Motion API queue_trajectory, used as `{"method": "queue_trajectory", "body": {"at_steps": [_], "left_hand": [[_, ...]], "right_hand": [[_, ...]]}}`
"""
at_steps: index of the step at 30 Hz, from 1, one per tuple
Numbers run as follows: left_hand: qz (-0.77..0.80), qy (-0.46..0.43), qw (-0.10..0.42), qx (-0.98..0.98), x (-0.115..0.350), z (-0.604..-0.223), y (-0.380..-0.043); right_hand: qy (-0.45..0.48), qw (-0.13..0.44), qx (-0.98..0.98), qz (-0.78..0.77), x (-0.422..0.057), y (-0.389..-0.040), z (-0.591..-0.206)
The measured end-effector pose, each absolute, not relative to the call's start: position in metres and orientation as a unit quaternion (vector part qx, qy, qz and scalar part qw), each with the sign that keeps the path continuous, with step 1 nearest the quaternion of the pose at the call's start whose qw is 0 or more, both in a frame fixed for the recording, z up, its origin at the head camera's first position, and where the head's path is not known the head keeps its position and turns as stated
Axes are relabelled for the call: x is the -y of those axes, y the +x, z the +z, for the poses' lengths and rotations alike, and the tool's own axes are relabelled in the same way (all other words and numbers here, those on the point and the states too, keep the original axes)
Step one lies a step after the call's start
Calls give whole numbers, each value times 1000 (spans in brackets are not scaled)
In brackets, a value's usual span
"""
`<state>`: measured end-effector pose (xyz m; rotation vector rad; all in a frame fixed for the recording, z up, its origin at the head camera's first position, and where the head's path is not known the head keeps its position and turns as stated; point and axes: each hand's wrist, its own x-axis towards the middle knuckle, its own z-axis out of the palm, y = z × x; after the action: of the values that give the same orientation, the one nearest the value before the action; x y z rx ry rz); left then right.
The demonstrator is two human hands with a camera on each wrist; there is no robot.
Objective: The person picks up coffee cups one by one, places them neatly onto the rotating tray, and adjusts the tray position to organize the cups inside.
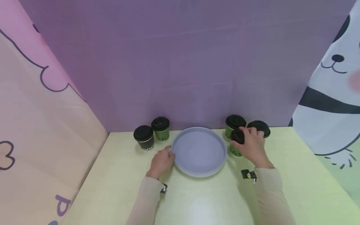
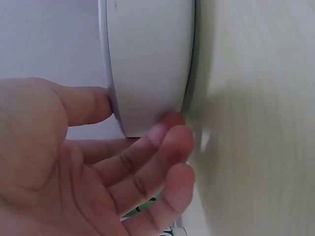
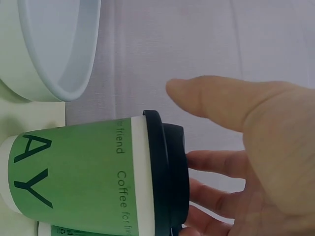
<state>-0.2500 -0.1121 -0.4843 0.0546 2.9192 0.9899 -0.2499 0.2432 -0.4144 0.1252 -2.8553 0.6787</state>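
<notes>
A round, shallow, pale grey-lavender tray point(image 1: 198, 150) rests on the table. My left hand point(image 1: 161, 161) grips its left side; the left wrist view shows the thumb at the rim and fingers curled by the outer wall point(image 2: 150, 64). At the tray's right, my right hand point(image 1: 252, 145) reaches over a green paper coffee cup point(image 3: 83, 177) with a black lid point(image 3: 167, 172). In the right wrist view the thumb stands apart from that lid, while the other fingertips are at its top. The cup stands upright on the table.
Behind the right hand are another green cup point(image 1: 229, 132) and a black-lidded cup point(image 1: 260, 127), its body mostly hidden. Left of the tray stand a dark cup point(image 1: 146, 144) and a green cup point(image 1: 162, 135). A purple cloth wall point(image 1: 180, 78) closes off the table's back.
</notes>
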Motion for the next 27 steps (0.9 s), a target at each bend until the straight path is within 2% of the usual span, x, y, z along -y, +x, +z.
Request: {"method": "queue_trajectory", "body": {"at_steps": [7,17,27], "left_hand": [[323,14,48,-945,111,-484,-250],[342,18,53,-938,110,-487,-250],[345,21,60,-936,111,-488,-249]], "right_hand": [[33,109,964,240,-245,-250,-416],[23,90,967,239,-248,-252,-420],[29,113,963,245,-245,-252,-422]]}}
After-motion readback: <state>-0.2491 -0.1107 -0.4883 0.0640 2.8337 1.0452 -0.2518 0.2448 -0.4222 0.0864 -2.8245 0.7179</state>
